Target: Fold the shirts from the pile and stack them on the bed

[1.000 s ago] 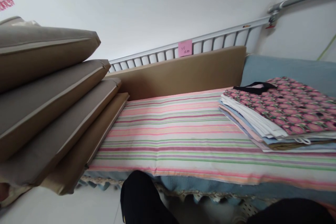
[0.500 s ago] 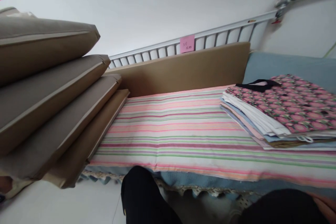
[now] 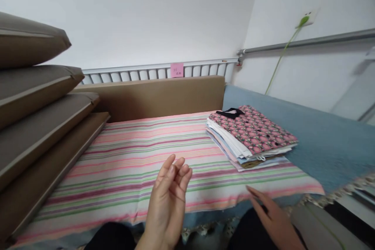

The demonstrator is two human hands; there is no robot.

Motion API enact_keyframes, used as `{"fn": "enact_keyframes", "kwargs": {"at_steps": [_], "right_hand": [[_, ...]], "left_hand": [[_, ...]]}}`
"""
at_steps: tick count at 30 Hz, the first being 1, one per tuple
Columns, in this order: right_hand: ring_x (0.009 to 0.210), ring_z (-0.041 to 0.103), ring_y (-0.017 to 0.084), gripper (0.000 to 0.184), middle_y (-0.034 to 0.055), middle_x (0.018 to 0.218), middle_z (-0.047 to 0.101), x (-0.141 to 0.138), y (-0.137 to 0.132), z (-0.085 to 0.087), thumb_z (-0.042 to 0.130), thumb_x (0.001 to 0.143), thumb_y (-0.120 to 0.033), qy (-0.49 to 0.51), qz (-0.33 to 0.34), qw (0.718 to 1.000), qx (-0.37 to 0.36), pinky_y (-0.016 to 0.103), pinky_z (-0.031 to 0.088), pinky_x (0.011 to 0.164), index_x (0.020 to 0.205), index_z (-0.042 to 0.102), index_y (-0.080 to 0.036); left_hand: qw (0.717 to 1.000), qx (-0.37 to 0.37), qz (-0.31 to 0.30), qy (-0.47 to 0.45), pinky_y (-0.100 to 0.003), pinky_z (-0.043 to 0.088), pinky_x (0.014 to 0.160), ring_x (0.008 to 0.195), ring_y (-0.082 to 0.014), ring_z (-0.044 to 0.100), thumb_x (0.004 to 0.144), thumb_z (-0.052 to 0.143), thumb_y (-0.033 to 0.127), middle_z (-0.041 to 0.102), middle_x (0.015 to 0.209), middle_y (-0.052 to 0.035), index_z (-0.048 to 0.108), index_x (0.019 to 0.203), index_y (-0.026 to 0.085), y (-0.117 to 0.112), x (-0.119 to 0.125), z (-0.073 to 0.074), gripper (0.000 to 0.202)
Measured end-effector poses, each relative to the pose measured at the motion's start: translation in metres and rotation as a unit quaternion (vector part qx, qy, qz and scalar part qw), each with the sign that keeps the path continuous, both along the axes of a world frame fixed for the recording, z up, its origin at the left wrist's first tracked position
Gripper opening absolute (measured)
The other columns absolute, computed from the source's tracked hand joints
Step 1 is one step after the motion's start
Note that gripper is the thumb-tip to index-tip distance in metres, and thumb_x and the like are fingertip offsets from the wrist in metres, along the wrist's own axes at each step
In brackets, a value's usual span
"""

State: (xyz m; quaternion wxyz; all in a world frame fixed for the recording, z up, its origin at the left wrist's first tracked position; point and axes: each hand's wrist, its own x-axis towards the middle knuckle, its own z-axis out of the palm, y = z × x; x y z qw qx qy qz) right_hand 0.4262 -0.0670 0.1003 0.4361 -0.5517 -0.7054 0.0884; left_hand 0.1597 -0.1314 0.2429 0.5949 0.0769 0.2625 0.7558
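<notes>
across the blue cover (image 3: 319, 136), a striped cloth (image 3: 123, 156) carries a stack of folded clothes (image 3: 258, 133) toward its right end. left hand (image 3: 168, 195) (loosely curled) and right hand (image 3: 271, 213) look empty, closed on nothing, both short of the stack. this seems a readying step; lifting it would call for a hand beneath its near edge.

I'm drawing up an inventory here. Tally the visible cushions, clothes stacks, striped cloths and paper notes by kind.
Brown, grey-topped rectangular cushions, piled left: 4
Long flat brown upright cushion: 1
Stack of folded multicoloured clothes: 1
Pink, green and white striped cloth: 1
Pink square paper note: 1
Total: 8
</notes>
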Motion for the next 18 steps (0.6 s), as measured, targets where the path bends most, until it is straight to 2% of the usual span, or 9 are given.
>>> {"fn": "enact_keyframes", "kwargs": {"at_steps": [2,5,8,10,12,14,16,18], "right_hand": [[0.09,0.067,0.022,0.04,0.0076,0.099,0.07,-0.031,0.004,0.016,0.044,0.086,-0.041,0.026,0.069,0.997,-0.033,0.033,0.057,0.072,0.121,0.055,-0.025],[0.09,0.067,0.018,0.053,0.0076,0.103,0.068,-0.084,-0.005,0.053,0.042,0.09,-0.034,0.063,0.182,0.98,-0.053,0.028,0.055,0.074,0.141,0.031,-0.024],[0.08,0.067,0.014,0.059,0.0046,0.097,0.068,-0.121,-0.016,0.086,0.04,0.091,-0.03,0.083,0.253,0.964,-0.021,0.027,0.054,0.075,0.146,0.016,-0.026],[0.072,0.065,0.012,0.063,0.0019,0.089,0.067,-0.134,-0.019,0.098,0.04,0.092,-0.027,0.091,0.272,0.958,-0.003,0.026,0.053,0.071,0.147,0.009,-0.026],[0.066,0.062,0.011,0.067,-0.0006,0.081,0.064,-0.141,-0.02,0.105,0.041,0.091,-0.025,0.093,0.275,0.957,0.009,0.025,0.052,0.068,0.147,0.004,-0.024],[0.062,0.059,0.011,0.069,-0.0025,0.074,0.061,-0.143,-0.021,0.109,0.041,0.09,-0.023,0.092,0.268,0.959,0.013,0.023,0.05,0.064,0.147,0.003,-0.023],[0.057,0.056,0.01,0.069,-0.0044,0.069,0.057,-0.143,-0.022,0.112,0.042,0.09,-0.022,0.09,0.254,0.963,0.02,0.021,0.048,0.059,0.147,0.002,-0.022],[0.053,0.052,0.009,0.07,-0.0063,0.064,0.052,-0.141,-0.022,0.114,0.042,0.089,-0.022,0.084,0.234,0.968,0.028,0.02,0.045,0.056,0.147,0.002,-0.022]], "left_hand": [[1.0,0.017,0.008,0.025,-0.028,0.056,0.078,0.08,-0.0151,0.065,0.077,0.064,0.011,0.068,0.093,-0.0084,0.065,0.103,0.015,-0.001,-0.005,-0.005,0.027],[0.996,0.056,0.016,0.067,-0.027,0.056,0.077,0.077,-0.014,0.064,0.076,0.067,0.019,0.066,0.086,-0.0053,0.063,0.109,0.017,-0.005,-0.01,-0.007,0.033],[0.992,0.075,0.022,0.102,-0.027,0.054,0.079,0.075,-0.0119,0.061,0.077,0.067,0.022,0.062,0.08,-0.0018,0.06,0.114,0.019,-0.01,-0.015,-0.007,0.038],[0.986,0.084,0.029,0.141,-0.029,0.052,0.079,0.069,-0.0093,0.056,0.079,0.064,0.027,0.056,0.071,0.0019,0.056,0.12,0.021,-0.012,-0.018,-0.008,0.042],[0.968,0.088,0.051,0.23,-0.027,0.05,0.074,0.06,-0.0074,0.049,0.08,0.063,0.031,0.047,0.063,0.0058,0.048,0.128,0.024,-0.014,-0.022,-0.008,0.051],[0.919,0.078,0.1,0.372,-0.022,0.045,0.066,0.055,-0.0069,0.042,0.078,0.066,0.032,0.041,0.058,0.0083,0.039,0.136,0.026,-0.016,-0.028,-0.008,0.064],[0.841,0.06,0.158,0.514,-0.021,0.041,0.064,0.055,-0.0073,0.041,0.077,0.067,0.029,0.041,0.058,0.0089,0.031,0.14,0.027,-0.018,-0.035,-0.007,0.073],[0.766,0.042,0.19,0.612,-0.022,0.039,0.066,0.056,-0.0079,0.042,0.08,0.062,0.029,0.042,0.059,0.0089,0.025,0.143,0.027,-0.019,-0.043,-0.005,0.073]]}}
